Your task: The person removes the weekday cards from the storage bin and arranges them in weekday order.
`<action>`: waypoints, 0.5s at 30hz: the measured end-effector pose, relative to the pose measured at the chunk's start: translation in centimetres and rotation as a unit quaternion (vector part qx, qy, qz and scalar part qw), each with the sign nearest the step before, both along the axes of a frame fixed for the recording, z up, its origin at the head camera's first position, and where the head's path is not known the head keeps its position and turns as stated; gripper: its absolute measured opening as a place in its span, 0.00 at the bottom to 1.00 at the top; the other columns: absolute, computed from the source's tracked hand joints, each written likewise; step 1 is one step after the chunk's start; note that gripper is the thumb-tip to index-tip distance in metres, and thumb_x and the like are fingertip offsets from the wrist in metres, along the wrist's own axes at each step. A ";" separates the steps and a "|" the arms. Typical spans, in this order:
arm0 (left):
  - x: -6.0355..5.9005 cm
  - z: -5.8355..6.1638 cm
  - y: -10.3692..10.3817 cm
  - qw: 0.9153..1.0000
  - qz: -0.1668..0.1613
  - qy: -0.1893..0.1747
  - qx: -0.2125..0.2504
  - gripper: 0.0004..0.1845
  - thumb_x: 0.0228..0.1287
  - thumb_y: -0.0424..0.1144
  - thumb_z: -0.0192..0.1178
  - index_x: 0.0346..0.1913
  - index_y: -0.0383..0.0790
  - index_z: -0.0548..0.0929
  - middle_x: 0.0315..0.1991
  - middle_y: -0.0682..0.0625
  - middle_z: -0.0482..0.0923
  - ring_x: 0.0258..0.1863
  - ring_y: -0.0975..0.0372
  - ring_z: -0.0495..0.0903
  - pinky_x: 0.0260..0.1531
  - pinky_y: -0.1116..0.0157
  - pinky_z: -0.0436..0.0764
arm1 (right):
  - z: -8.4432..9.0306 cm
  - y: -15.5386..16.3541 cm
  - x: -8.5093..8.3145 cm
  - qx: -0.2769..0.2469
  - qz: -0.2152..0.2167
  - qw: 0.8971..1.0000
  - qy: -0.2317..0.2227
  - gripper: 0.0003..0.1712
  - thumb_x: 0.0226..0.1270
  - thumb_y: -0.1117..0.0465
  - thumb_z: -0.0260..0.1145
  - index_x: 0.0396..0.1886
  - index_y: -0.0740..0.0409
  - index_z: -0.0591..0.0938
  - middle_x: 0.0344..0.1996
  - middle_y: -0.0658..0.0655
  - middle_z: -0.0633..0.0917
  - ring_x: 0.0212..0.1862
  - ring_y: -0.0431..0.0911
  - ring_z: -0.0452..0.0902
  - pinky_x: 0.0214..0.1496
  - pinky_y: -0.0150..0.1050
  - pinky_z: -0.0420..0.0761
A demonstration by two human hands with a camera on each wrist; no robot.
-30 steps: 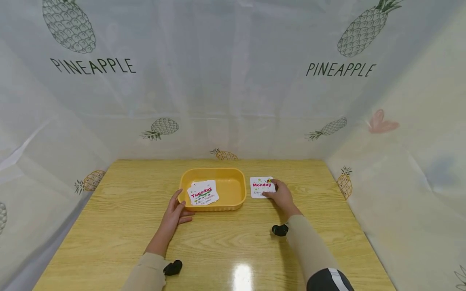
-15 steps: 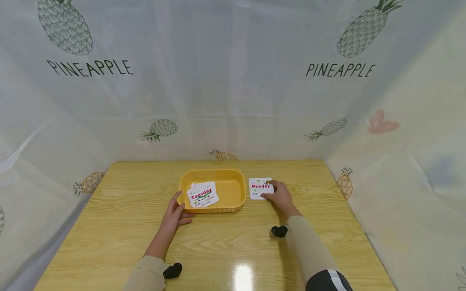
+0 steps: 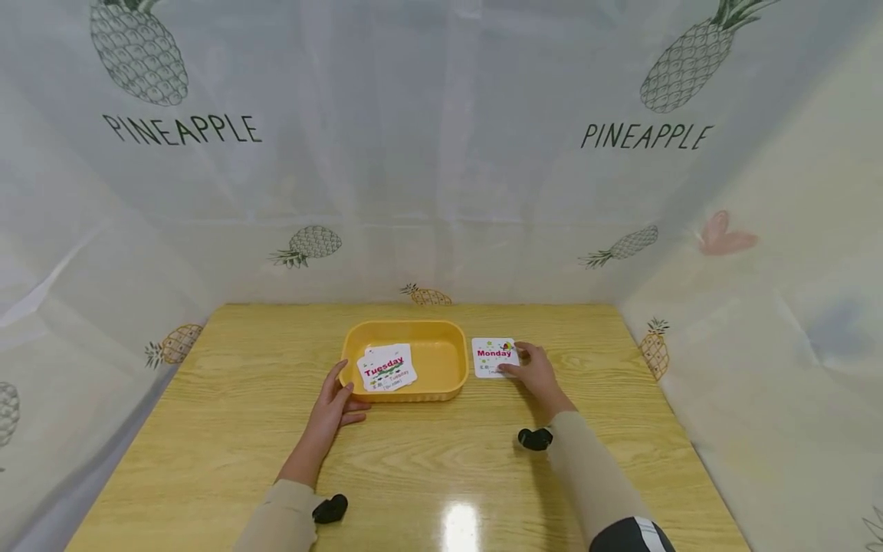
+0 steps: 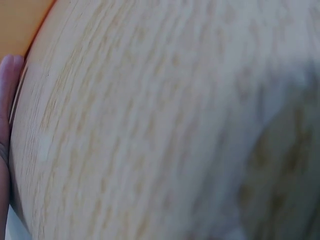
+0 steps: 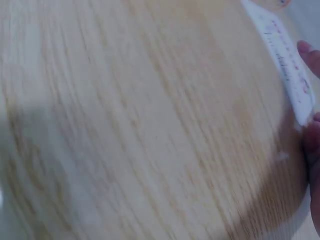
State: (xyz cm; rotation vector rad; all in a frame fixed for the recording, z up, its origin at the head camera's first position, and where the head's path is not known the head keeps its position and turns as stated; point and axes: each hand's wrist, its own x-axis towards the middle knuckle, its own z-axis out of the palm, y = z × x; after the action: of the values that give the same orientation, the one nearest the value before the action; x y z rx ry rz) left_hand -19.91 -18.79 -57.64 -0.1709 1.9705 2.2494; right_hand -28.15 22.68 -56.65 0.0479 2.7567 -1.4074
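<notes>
A shallow yellow plastic basket (image 3: 448, 394) stands on the wooden table, with white cards inside, loosely stacked. The top card reads "Tuesday" (image 3: 388, 368) and lies tilted. My left hand (image 3: 329, 410) holds the basket by its front left corner, thumb and forefinger at the rim, the other fingers near the tabletop. To the right of the basket a white "Monday" card (image 3: 487, 362) lies face up. My right hand (image 3: 538, 376) pinches its right side between thumb and forefinger. The right wrist view catches the card (image 5: 287, 65) at its edge, and fingertips (image 5: 310, 55) beside it.
The wood-grain table (image 3: 428, 468) reaches back to a pale cloth curtain (image 3: 414, 169) printed with pineapples. That cloth also hangs along the left and right sides. Black wrist cameras (image 3: 330, 508) sit at both sleeves.
Both hands, the basket and the cards stay in place. Only the head view shifts slightly.
</notes>
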 end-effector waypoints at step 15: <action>0.1 -0.3 -0.1 1.000 0.006 0.016 0.002 0.28 0.79 0.42 0.46 0.76 0.60 0.54 0.71 0.38 0.56 0.41 0.47 0.84 0.35 0.56 0.85 | 5.8 -4.3 1.3 -0.184 0.033 0.982 -0.003 0.37 0.60 0.60 0.74 0.69 0.59 0.70 0.56 0.68 0.74 0.41 0.47 0.72 0.47 0.51 0.80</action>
State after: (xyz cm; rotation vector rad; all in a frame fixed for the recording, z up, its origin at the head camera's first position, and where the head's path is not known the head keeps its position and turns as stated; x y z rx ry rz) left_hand -19.77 -18.92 -57.96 -0.1474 1.9861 2.2776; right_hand -26.85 18.43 -50.88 -0.0522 2.4199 -1.8649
